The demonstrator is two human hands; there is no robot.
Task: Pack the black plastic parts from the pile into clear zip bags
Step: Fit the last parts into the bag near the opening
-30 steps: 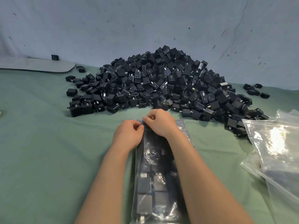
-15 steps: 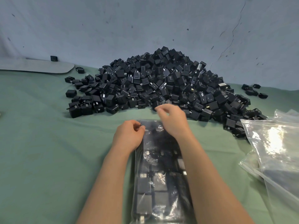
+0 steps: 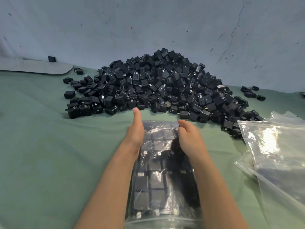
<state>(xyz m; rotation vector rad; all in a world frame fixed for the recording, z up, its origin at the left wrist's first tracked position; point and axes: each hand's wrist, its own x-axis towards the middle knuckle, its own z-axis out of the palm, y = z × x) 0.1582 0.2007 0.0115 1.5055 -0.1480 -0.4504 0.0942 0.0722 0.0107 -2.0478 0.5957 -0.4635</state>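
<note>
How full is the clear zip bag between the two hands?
Full: black parts show through the zip bag in packed rows, from its near end almost to its far edge.

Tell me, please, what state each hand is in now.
Left hand: open, beside the filled zip bag.
Right hand: curled at the bag's corner; grip cannot be told.

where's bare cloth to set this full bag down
Widest bare patch: the green cloth left of the filled bag, in front of the pile and grey board. A narrower strip lies between the filled bag and the loose bags at right. Crowded: the pile along the wall, and the right edge under the loose bags.
</note>
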